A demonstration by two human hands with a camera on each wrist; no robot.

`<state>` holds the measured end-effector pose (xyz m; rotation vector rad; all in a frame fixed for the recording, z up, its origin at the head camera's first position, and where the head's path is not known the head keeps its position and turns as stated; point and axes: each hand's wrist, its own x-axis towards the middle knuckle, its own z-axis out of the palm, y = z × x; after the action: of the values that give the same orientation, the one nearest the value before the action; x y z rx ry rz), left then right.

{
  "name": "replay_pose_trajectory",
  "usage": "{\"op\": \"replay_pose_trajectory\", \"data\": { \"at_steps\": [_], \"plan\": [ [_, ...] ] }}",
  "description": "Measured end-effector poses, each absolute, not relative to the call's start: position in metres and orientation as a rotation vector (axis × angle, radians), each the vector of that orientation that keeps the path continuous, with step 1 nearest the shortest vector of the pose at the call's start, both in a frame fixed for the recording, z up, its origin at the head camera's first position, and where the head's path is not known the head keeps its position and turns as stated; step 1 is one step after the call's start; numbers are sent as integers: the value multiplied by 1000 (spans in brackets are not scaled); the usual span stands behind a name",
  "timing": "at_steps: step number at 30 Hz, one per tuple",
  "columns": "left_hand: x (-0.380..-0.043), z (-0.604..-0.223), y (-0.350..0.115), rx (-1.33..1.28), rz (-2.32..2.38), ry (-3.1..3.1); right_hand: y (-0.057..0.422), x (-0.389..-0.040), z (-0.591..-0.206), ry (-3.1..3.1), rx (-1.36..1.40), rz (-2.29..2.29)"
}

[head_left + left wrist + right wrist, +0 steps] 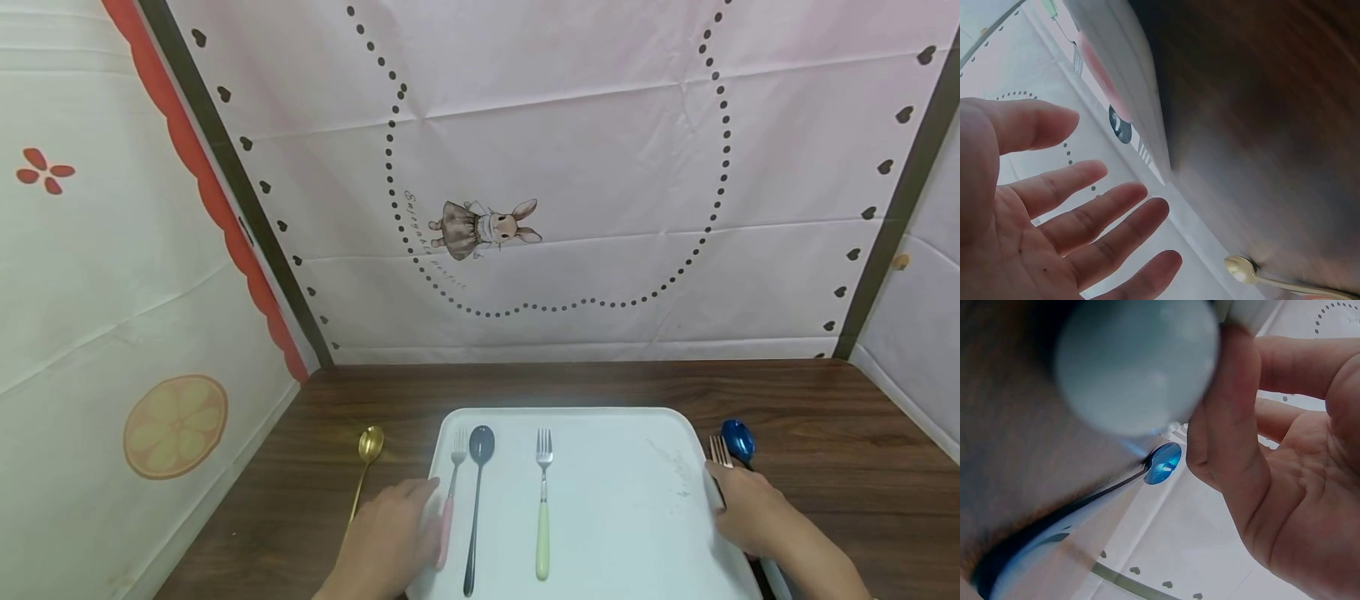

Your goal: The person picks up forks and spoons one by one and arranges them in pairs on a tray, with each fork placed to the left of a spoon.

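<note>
My left hand (390, 533) is at the tray's left edge, fingers spread and holding nothing. Beside it, on the white tray (615, 500), lies a pink-handled fork (446, 529), followed by a dark spoon (477, 500) and a green-handled fork (543, 533). A gold spoon (367, 450) lies on the table left of that hand. At the tray's right edge my right hand (746, 508) pinches a fork (720, 451) with a pale handle (1135, 362); the fingers hide its middle. A blue spoon (738, 440) with a dark handle lies just right of this fork.
The brown wooden table (862, 467) runs under and around the tray. A white printed cloth (600, 183) hangs behind it, and further cloth walls stand at the left and right sides.
</note>
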<state>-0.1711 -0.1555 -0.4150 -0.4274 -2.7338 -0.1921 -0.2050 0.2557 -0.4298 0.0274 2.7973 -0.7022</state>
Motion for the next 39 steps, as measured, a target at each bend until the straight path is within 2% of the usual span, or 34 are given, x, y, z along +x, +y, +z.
{"op": "replay_pose_trajectory", "data": {
  "at_steps": [14, 39],
  "plan": [
    [-174, -417, -170, -251, -291, -2792, 256, -204, -431, 2821, -5, -712],
    [-174, -421, -193, -141, -218, -2833, 257, -205, -430, 2805, -9, -691]
  ]
}}
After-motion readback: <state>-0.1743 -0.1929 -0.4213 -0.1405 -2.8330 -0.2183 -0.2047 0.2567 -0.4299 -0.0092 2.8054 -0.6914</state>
